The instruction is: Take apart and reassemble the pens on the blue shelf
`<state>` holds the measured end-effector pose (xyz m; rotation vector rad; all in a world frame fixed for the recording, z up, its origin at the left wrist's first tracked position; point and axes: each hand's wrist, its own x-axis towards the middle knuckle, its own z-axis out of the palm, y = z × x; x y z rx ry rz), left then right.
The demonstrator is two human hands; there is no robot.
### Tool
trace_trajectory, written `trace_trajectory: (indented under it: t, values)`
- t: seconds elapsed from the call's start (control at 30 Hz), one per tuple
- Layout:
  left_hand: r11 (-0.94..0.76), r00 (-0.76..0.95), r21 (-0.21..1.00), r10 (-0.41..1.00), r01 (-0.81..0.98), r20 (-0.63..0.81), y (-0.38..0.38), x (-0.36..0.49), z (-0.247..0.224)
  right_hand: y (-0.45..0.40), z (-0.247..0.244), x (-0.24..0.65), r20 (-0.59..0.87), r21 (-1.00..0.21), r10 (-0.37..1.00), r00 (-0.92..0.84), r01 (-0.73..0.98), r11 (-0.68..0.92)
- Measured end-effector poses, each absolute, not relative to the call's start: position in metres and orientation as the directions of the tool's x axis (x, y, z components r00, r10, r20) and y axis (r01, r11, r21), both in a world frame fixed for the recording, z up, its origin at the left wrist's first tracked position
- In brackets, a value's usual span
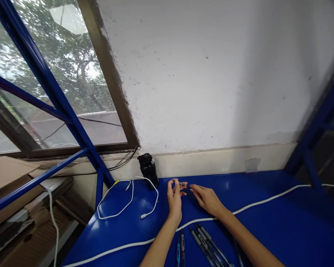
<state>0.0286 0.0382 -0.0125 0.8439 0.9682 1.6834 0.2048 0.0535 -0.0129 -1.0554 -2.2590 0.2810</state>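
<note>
Above the blue tabletop (228,189), my left hand (174,204) holds a slim pen (180,183) between its thumb and fingers. The fingers of my right hand (208,199) are closed in a pinch at the pen's right end, and what exactly they grip there is too small to make out. Nearer to me, between my forearms, lie several grey and dark pens (204,243) side by side. Just left of them are a blue pen (178,252) and another grey pen (183,243).
A white cable (133,244) crosses the table, running beneath my forearms. Behind my left hand stands a black bottle (149,170) by the wall. A looped white charging cable (114,215) lies to its left. Blue metal frames (80,133) flank the table; cardboard boxes (11,174) sit at far left.
</note>
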Motion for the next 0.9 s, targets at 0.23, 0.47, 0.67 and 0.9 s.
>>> trace_trajectory:
  t: [0.23, 0.47, 0.67, 0.9]
  values:
    - [-0.232, -0.319, 0.852, 0.944, -0.470, 0.081, 0.0422, 0.0258, -0.0139, 0.0556, -0.0135, 0.2069, 0.450, -0.456, 0.743, -0.495, 0.588, 0.668]
    - [-0.242, -0.328, 0.837, 0.941, -0.491, 0.080, 0.0428, 0.0244, -0.0133, 0.0588, -0.0196, 0.2081, 0.461, -0.433, 0.737, -0.495, 0.599, 0.674]
    - [-0.216, -0.312, 0.842, 0.948, -0.495, 0.060, 0.0414, 0.0229, -0.0101, 0.0577, -0.0173, 0.2080, 0.450, -0.437, 0.738, -0.503, 0.596, 0.673]
    - [-0.196, -0.275, 0.851, 0.959, -0.486, 0.064, 0.0399, 0.0236, -0.0105, 0.0564, -0.0141, 0.2084, 0.424, -0.446, 0.746, -0.515, 0.598, 0.666]
